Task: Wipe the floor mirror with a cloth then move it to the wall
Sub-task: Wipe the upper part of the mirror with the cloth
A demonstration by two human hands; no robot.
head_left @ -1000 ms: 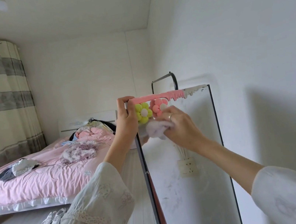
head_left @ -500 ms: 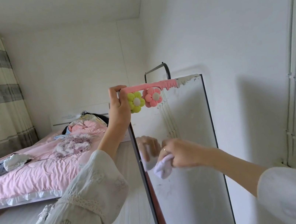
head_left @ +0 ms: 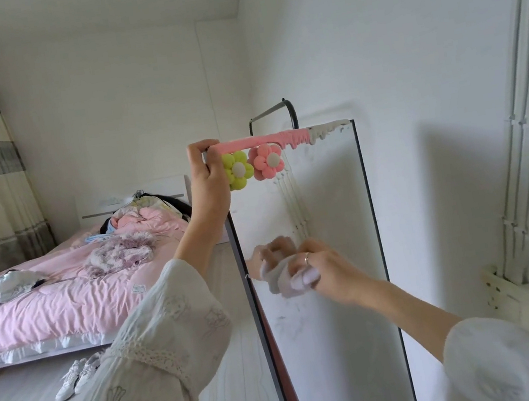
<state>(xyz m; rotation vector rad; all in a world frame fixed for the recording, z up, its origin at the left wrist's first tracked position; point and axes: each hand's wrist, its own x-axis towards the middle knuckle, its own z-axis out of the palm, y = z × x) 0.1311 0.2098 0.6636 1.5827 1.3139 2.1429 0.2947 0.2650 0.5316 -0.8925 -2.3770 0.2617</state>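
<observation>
Mirror: one floor mirror (head_left: 345,326), upright beside the right wall (head_left: 426,70).
Cloth: one white cloth (head_left: 280,275), pressed on the glass near its left edge.
Right hand (head_left: 322,269): fingers curled around cloth.
Left hand (head_left: 207,185): gripping top-left corner.
Decorations: two flowers (head_left: 250,166) under the top edge.
Bed (head_left: 64,301): one, pink.

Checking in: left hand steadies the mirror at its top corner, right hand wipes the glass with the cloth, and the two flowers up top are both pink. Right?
Not quite. In the head view only one flower is pink; the other flower is yellow-green. The rest stands: the left hand grips the mirror at its top corner, and the right hand presses the cloth on the glass.
</observation>
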